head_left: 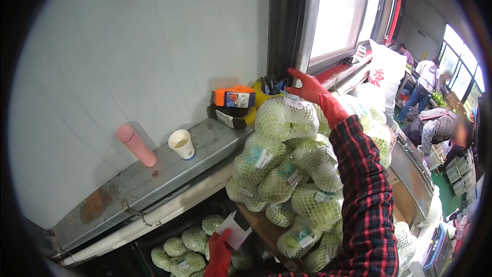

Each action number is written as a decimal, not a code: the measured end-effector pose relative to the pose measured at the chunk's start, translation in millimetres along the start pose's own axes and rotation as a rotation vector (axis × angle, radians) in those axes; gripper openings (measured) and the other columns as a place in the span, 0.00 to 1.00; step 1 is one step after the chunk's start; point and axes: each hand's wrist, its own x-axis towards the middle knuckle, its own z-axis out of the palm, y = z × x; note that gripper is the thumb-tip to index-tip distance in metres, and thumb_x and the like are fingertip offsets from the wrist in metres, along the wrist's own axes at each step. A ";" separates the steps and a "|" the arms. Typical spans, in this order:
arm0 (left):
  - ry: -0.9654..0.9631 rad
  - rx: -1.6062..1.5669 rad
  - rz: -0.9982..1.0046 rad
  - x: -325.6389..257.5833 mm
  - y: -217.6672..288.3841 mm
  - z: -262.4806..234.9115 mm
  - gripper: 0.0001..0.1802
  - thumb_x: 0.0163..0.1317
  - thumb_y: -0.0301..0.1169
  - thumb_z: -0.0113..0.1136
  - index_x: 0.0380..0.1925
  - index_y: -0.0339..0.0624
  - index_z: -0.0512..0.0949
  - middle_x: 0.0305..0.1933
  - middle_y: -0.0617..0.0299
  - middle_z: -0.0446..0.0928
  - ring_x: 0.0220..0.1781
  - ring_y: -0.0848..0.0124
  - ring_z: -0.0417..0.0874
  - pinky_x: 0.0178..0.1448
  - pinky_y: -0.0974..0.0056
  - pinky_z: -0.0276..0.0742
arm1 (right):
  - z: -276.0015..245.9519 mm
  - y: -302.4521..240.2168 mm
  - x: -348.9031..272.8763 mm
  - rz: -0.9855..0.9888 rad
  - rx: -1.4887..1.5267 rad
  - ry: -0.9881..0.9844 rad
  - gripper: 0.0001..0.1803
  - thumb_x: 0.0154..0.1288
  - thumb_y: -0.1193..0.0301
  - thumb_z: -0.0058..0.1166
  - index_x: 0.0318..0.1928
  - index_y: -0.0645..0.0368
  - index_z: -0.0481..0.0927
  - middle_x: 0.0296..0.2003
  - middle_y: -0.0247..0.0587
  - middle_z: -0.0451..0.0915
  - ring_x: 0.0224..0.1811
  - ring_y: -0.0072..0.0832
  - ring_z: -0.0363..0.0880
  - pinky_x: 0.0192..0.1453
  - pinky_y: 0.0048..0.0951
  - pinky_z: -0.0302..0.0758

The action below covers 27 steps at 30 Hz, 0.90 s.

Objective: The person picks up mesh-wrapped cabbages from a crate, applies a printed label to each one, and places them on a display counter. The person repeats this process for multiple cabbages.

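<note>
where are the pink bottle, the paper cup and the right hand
pink bottle (136,145), head view, middle of its body
paper cup (182,144), head view, its side wall
right hand (311,88), head view, back of the red glove

A heap of cabbages (287,174) in white mesh sleeves fills the middle — each sleeve carries a small white label with a teal patch, such as one label (263,158) on the left face of the heap. The topmost cabbage bears a plain white tag (293,102) just under the right hand (310,88). More netted cabbages (184,254) lie below the ledge. The left hand (220,249) holds a white paper (234,231). On the ledge sits an orange box (234,96) with a dark label, atop a black pack (228,117). A white sack (387,72) with red marks stands by the window.
</note>
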 end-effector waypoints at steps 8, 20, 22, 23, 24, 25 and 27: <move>-0.436 -0.029 -0.143 -19.3 39.3 30.3 0.15 0.61 0.28 0.56 0.46 0.33 0.74 0.44 0.52 0.78 0.43 0.63 0.81 0.49 0.58 0.78 | 32.7 -24.2 -53.2 -0.200 -0.047 0.287 0.25 0.63 0.58 0.52 0.58 0.54 0.70 0.49 0.55 0.76 0.52 0.48 0.74 0.55 0.38 0.71; -0.427 -0.137 0.056 20.6 57.1 41.5 0.22 0.60 0.39 0.60 0.47 0.32 0.73 0.44 0.57 0.78 0.44 0.69 0.79 0.51 0.64 0.74 | 120.6 -246.6 -298.3 0.619 0.859 -0.321 0.38 0.52 0.79 0.59 0.65 0.54 0.62 0.42 0.37 0.77 0.44 0.24 0.75 0.50 0.30 0.72; -0.415 0.070 0.098 24.3 29.3 15.9 0.21 0.60 0.35 0.61 0.48 0.32 0.73 0.45 0.57 0.78 0.46 0.69 0.79 0.54 0.63 0.72 | 119.3 -251.2 -295.8 0.609 0.729 -0.340 0.39 0.51 0.81 0.58 0.65 0.52 0.62 0.41 0.37 0.78 0.43 0.24 0.76 0.49 0.28 0.71; -0.367 0.020 0.002 15.7 30.0 20.1 0.19 0.58 0.30 0.61 0.47 0.33 0.73 0.44 0.57 0.78 0.45 0.69 0.80 0.51 0.64 0.74 | 118.5 -249.3 -297.0 0.573 0.675 -0.356 0.40 0.50 0.81 0.59 0.66 0.51 0.61 0.40 0.37 0.78 0.42 0.23 0.76 0.49 0.26 0.71; -0.303 0.018 -0.003 12.4 25.7 19.9 0.19 0.58 0.30 0.61 0.48 0.34 0.73 0.44 0.58 0.78 0.45 0.69 0.80 0.51 0.64 0.74 | 119.2 -248.4 -298.1 0.536 0.621 -0.372 0.42 0.49 0.82 0.59 0.66 0.50 0.61 0.39 0.37 0.78 0.42 0.22 0.76 0.49 0.24 0.70; -0.240 0.018 -0.009 9.8 21.4 19.6 0.19 0.58 0.30 0.61 0.48 0.35 0.73 0.44 0.58 0.78 0.45 0.69 0.80 0.51 0.64 0.74 | 122.9 -249.6 -298.1 0.441 0.659 -0.243 0.37 0.47 0.79 0.60 0.62 0.51 0.67 0.47 0.46 0.75 0.49 0.40 0.74 0.54 0.34 0.69; -0.159 -0.074 0.022 7.0 19.9 32.1 0.15 0.58 0.25 0.59 0.46 0.34 0.74 0.41 0.59 0.79 0.40 0.70 0.80 0.41 0.67 0.77 | 114.4 -249.5 -292.1 0.104 0.383 -0.172 0.34 0.45 0.77 0.61 0.58 0.51 0.71 0.52 0.47 0.72 0.54 0.43 0.70 0.59 0.40 0.65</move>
